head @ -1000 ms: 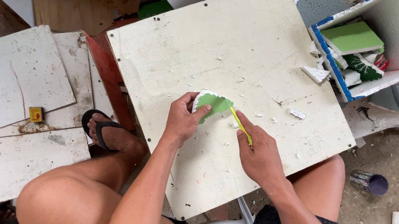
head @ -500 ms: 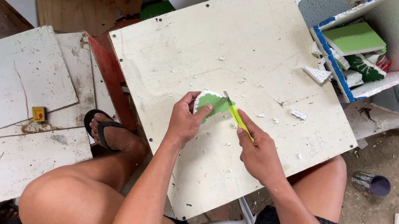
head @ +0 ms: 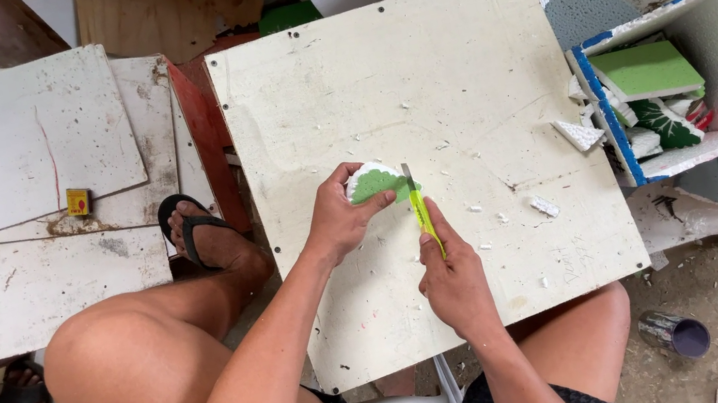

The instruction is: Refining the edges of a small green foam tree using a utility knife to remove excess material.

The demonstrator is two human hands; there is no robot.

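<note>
The left hand [head: 339, 225] pinches a small green-faced piece of white foam with a scalloped edge [head: 373, 183], pressing it flat against the scuffed off-white square board [head: 453, 67] that serves as the table across the person's knees. The right hand [head: 453, 275] is clenched around a slim yellow-green utility knife [head: 422, 210], its blade tip touching the foam piece's right edge.

To trim well here, the blade wants a shallow angle and short, light strokes that follow the scallops, since foam tears rather than slices under a hard push. The left fingertips [head: 352, 173] lie close to the blade, so they are best kept behind the cutting line, with the piece turned instead of the wrist. White crumbs [head: 542, 206] litter the board; one under the piece could tilt it. An open blue-edged white box of green and white offcuts [head: 687, 80] sits just beside the board on the right.
</note>
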